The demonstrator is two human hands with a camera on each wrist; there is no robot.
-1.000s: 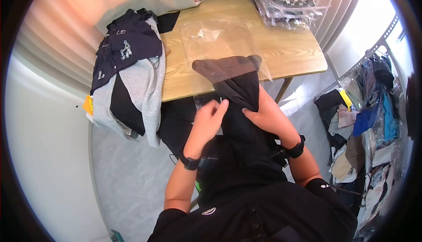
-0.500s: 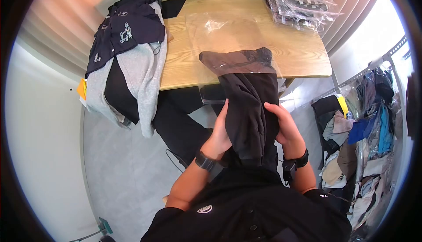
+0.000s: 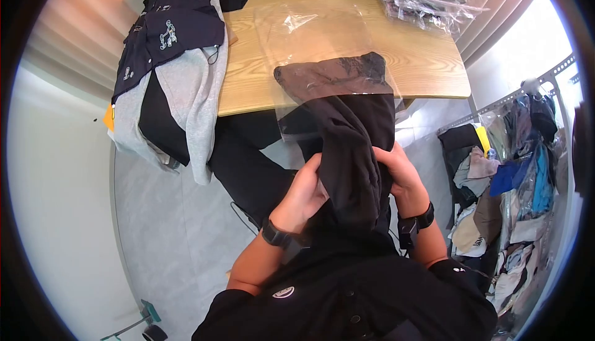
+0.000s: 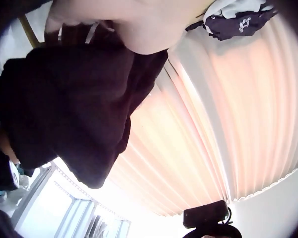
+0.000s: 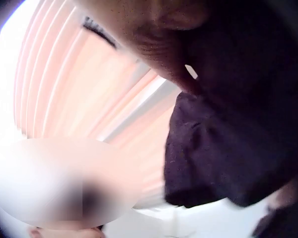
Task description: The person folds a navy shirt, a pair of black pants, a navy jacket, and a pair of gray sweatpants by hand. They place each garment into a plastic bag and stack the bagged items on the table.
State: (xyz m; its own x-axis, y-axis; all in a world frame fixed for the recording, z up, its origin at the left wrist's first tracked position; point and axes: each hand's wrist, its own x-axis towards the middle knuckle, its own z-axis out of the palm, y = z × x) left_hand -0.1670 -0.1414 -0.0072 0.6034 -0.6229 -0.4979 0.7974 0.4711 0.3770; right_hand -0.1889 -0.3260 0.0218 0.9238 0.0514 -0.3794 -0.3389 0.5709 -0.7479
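Observation:
A dark folded garment hangs over the table's near edge toward the person's body in the head view. Its far end lies inside a clear plastic bag, where it looks browner through the film. The left hand grips the garment's left side, thumb along the edge and fingers partly hidden beneath. On the opposite side the right hand holds it, thumb on top. In the left wrist view the dark cloth drapes below the hand; the right wrist view shows the thumb pressed against the fabric.
At the table's left lies a navy printed top over grey sweatpants that hang off the edge. Bagged garments are stacked back right. A metal rack with clothes stands on the right.
The left hand, apart from the garment a second ago, now grips its left side. The garment's near end has spread out toward the body, and the right hand has moved closer to the body with it.

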